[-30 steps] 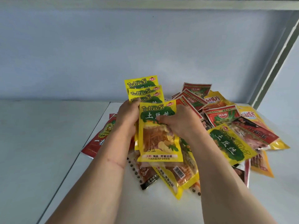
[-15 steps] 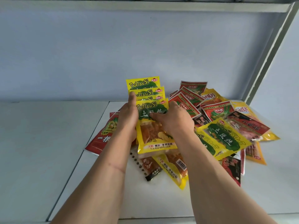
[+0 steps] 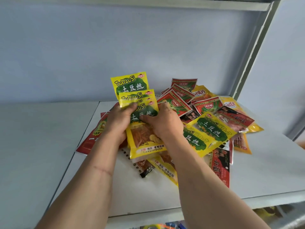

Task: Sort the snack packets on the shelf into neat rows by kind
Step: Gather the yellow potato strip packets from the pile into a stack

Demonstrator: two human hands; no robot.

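Note:
A fanned stack of yellow TuDouSi packets [image 3: 132, 90] is held upright over the pile. My left hand [image 3: 118, 120] grips its left side, and my right hand [image 3: 162, 122] presses the front packet [image 3: 145, 139] against the stack. More yellow TuDouSi packets [image 3: 212, 128] lie to the right. Red-and-green packets [image 3: 176, 101] are piled behind them. A dark red packet [image 3: 221, 164] and orange-yellow packets [image 3: 199, 92] lie among the heap.
A white shelf board [image 3: 148, 195] carries the pile, with a grey board [image 3: 33, 138] to its left. A large red packet [image 3: 92, 138] lies by the seam. A slanted metal upright [image 3: 254, 52] stands at the right. Goods show on the shelf below [image 3: 267, 214].
The stack in my hands has moved slightly farther from me and up, with more of the top packets fanned out. The loose yellow packets on the right now show fully.

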